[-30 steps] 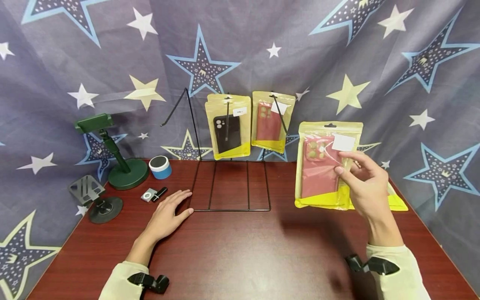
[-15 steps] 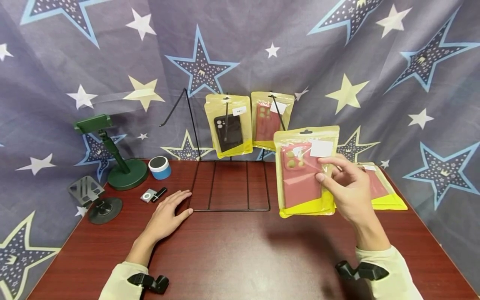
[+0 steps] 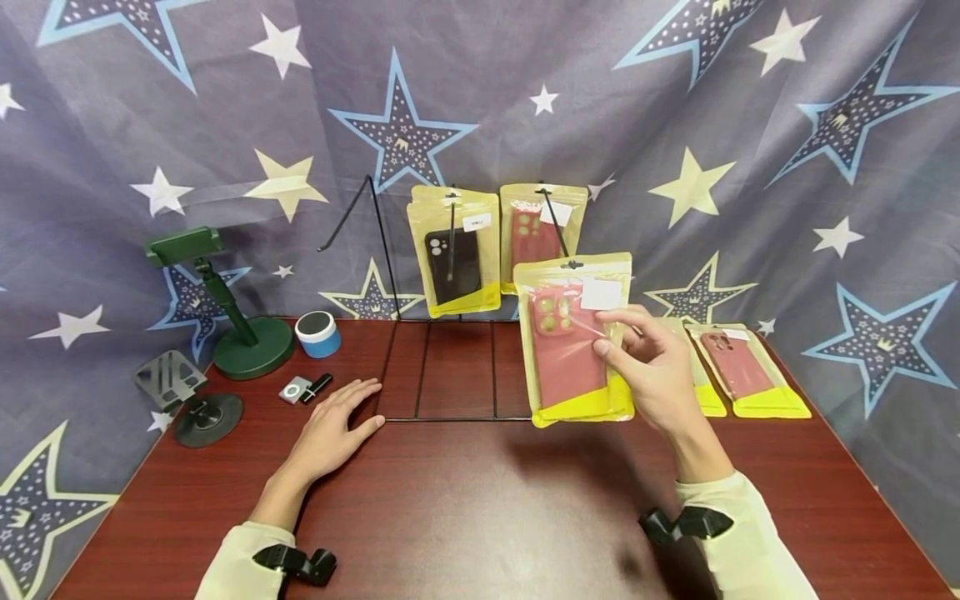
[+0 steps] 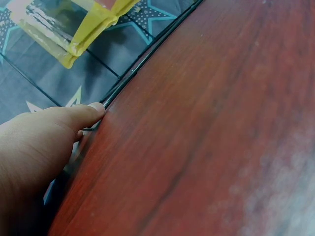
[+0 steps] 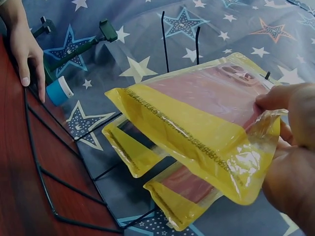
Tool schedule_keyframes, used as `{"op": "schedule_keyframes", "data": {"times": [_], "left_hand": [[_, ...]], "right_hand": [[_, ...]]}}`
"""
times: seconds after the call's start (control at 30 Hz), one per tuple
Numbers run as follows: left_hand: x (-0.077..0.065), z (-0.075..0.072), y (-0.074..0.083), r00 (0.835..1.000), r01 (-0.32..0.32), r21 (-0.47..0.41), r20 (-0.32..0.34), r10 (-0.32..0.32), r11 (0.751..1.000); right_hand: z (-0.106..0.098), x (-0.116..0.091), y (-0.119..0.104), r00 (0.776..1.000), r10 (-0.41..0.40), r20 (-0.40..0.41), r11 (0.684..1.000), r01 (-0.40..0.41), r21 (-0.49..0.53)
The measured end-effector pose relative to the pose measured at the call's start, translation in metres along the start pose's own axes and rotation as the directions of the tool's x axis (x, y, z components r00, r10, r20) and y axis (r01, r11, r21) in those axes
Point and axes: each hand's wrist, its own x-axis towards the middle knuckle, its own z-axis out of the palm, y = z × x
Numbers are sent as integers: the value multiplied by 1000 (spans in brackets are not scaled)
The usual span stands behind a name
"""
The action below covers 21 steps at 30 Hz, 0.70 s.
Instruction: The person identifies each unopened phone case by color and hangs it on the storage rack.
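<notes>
My right hand [image 3: 656, 367] pinches the right edge of a yellow-edged clear pouch with a pink phone case [image 3: 566, 350] inside, held up in front of a black wire display rack [image 3: 457, 419]. The pouch's top hole lies close to the tip of the rack's right hook in the head view; I cannot tell whether they touch. On that hook hangs another pink-case pouch [image 3: 534, 237], and on the middle hook a black-case pouch [image 3: 455, 267]. The left hook [image 3: 342, 218] carries nothing. My left hand [image 3: 330, 437] rests with relaxed fingers on the table, fingertips at the rack base's left edge.
At right on the table [image 3: 465, 508] lie more pouches, one with a pink phone case [image 3: 738, 367]. Left of the rack stand a green phone stand [image 3: 251, 342], a grey stand [image 3: 206, 417], a blue-and-white round container [image 3: 318, 335] and a small silver gadget [image 3: 295, 390]. A star-patterned curtain [image 3: 600, 50] hangs behind.
My right hand has carried the pink-case pouch leftward, from above the pouches at right to the front of the rack's right hook. My left hand has stayed at the base.
</notes>
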Motion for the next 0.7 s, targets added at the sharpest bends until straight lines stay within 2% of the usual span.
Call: {"op": "schedule_keyframes", "data": {"times": [0.1, 0.37, 0.7], "left_hand": [[0, 0, 0, 1000, 2, 2, 0, -2, 1000], [0, 0, 1, 1000, 9, -1, 7, -8, 1000], [0, 0, 0, 1000, 19, -3, 14, -19, 1000]], "right_hand": [[3, 4, 5, 1000, -1, -26, 1000, 2, 20], [7, 23, 23, 997, 39, -73, 999, -40, -9], [10, 53, 43, 988, 29, -149, 1000, -30, -7]]}}
